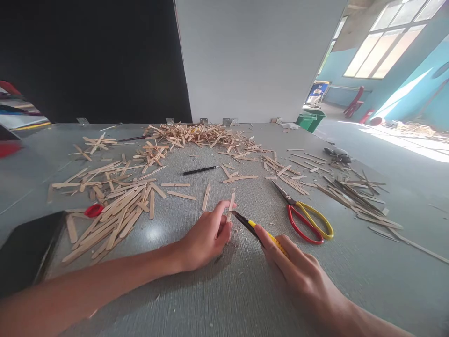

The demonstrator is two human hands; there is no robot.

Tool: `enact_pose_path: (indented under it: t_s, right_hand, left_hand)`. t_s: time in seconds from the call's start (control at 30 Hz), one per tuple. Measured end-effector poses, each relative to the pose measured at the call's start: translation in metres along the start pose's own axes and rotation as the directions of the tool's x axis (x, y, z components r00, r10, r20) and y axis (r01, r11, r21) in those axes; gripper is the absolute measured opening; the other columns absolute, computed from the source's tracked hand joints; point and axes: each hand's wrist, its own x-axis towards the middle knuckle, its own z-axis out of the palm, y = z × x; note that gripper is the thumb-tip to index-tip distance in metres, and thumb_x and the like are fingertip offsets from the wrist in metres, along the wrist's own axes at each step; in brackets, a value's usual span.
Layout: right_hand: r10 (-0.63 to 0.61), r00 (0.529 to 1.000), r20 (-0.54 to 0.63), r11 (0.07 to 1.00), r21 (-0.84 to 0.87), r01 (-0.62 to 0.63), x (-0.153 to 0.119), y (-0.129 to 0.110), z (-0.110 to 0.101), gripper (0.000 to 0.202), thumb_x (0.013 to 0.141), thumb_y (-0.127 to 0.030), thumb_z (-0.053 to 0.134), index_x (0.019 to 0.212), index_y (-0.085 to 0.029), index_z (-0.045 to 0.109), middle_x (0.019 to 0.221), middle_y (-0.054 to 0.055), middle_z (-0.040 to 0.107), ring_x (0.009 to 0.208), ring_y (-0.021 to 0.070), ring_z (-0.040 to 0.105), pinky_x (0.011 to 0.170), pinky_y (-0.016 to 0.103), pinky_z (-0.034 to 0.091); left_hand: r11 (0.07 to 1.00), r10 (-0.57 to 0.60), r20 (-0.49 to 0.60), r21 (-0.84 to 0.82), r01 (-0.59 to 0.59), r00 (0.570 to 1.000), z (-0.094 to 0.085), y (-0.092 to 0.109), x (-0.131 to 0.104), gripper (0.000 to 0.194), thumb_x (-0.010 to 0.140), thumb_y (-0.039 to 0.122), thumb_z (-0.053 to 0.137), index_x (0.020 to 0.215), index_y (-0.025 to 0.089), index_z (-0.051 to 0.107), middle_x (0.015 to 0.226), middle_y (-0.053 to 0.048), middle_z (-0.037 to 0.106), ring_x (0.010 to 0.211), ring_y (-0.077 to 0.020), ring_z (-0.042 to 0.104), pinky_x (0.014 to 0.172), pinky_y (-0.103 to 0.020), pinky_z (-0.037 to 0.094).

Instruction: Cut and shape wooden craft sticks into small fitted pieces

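Near the middle of the grey table, my left hand [207,238] is closed on a short wooden craft stick [232,201], which stands roughly upright between the fingers. My right hand [298,271] is wrapped round a yellow and black utility knife [267,235]. The knife's dark blade meets or nearly meets the stick just above my left fingers; whether it touches, I cannot tell. Small wood shavings lie on the table around the blade. A loose craft stick [206,196] lies just beyond my left hand. Scissors [305,217] with red and yellow handles rest, partly spread, beyond my right hand.
A black pen [200,170] lies farther back. Craft sticks form a pile [119,215] at left and a heap [199,135] by the upright panel [252,61]. Thin wood strips [361,201] are at right. A red ring-shaped item [93,210] sits near a dark flat object [31,248].
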Motion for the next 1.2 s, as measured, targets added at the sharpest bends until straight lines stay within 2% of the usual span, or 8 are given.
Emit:
enact_pose_path:
  t_s: [0.2, 0.43, 0.57, 0.77, 0.87, 1.0, 1.2]
  right_hand:
    - [0.038, 0.999, 0.005, 0.999, 0.025, -0.038, -0.004, 0.005, 0.009, 0.062, 0.110, -0.014, 0.038, 0.171, -0.019, 0.029, 0.088, 0.007, 0.066, 0.062, 0.0151, 0.064, 0.060, 0.023, 0.062]
    - [0.066, 0.995, -0.069, 0.997, 0.042, -0.063, 0.005, -0.001, 0.007, 0.045, 0.114, -0.020, 0.039, 0.154, -0.008, 0.055, 0.077, 0.002, 0.060, 0.053, 0.0129, 0.060, 0.052, 0.022, 0.056]
    - [0.089, 0.991, -0.101, 0.989, 0.125, -0.076, 0.012, -0.004, 0.003, 0.043, 0.113, -0.021, 0.041, 0.144, -0.003, 0.064, 0.071, 0.001, 0.060, 0.050, 0.0110, 0.058, 0.049, 0.019, 0.052]
    - [0.186, 0.982, -0.042, 0.943, 0.288, -0.167, 0.019, -0.008, -0.002, 0.044, 0.107, -0.020, 0.046, 0.141, -0.001, 0.067, 0.074, 0.005, 0.070, 0.051, 0.0116, 0.055, 0.049, 0.020, 0.052]
    - [0.218, 0.975, -0.039, 0.930, 0.310, -0.196, 0.022, -0.010, -0.002, 0.043, 0.105, -0.019, 0.048, 0.138, -0.002, 0.070, 0.069, 0.003, 0.068, 0.048, 0.0118, 0.051, 0.045, 0.021, 0.049]
    - [0.235, 0.969, -0.080, 0.928, 0.314, -0.199, 0.020, -0.010, 0.002, 0.040, 0.105, -0.019, 0.050, 0.137, -0.005, 0.071, 0.070, 0.002, 0.067, 0.048, 0.0116, 0.052, 0.044, 0.021, 0.048]
    - [0.182, 0.971, -0.153, 0.947, 0.291, -0.132, 0.008, -0.006, 0.013, 0.048, 0.106, -0.016, 0.053, 0.154, -0.020, 0.058, 0.087, 0.005, 0.072, 0.066, 0.0130, 0.068, 0.060, 0.020, 0.059]
  left_hand:
    - [0.999, 0.006, 0.007, 0.039, -0.006, 1.000, 0.001, -0.002, -0.001, 0.032, 0.107, 0.028, 0.043, 0.136, 0.016, 0.047, 0.066, 0.006, 0.057, 0.052, -0.0136, 0.047, 0.052, -0.023, 0.034]
    - [0.999, 0.010, 0.010, 0.053, -0.011, 1.000, 0.001, -0.002, -0.001, 0.036, 0.108, 0.028, 0.042, 0.140, 0.013, 0.046, 0.066, 0.006, 0.056, 0.054, -0.0146, 0.046, 0.052, -0.024, 0.032]
    - [0.999, 0.007, 0.014, 0.046, -0.008, 1.000, 0.001, -0.002, -0.001, 0.037, 0.107, 0.028, 0.044, 0.142, 0.014, 0.046, 0.066, 0.007, 0.056, 0.054, -0.0143, 0.045, 0.052, -0.024, 0.032]
    - [1.000, -0.008, 0.006, 0.007, 0.008, 1.000, 0.001, 0.000, -0.002, 0.038, 0.107, 0.030, 0.046, 0.142, 0.014, 0.047, 0.065, 0.008, 0.053, 0.053, -0.0134, 0.040, 0.050, -0.023, 0.029]
    - [0.999, -0.016, 0.003, -0.044, 0.016, 1.000, 0.001, 0.001, -0.002, 0.034, 0.107, 0.032, 0.048, 0.137, 0.016, 0.049, 0.065, 0.007, 0.054, 0.053, -0.0131, 0.043, 0.051, -0.023, 0.032]
    - [0.984, -0.038, 0.003, -0.177, 0.038, 0.999, 0.001, 0.002, -0.002, 0.030, 0.109, 0.039, 0.049, 0.132, 0.021, 0.046, 0.074, 0.005, 0.063, 0.050, -0.0110, 0.050, 0.051, -0.022, 0.040]
    - [0.887, -0.046, 0.021, -0.459, 0.051, 0.999, 0.001, 0.011, -0.002, 0.035, 0.110, 0.052, 0.047, 0.130, 0.025, 0.036, 0.090, -0.001, 0.070, 0.052, -0.0122, 0.064, 0.043, -0.020, 0.044]
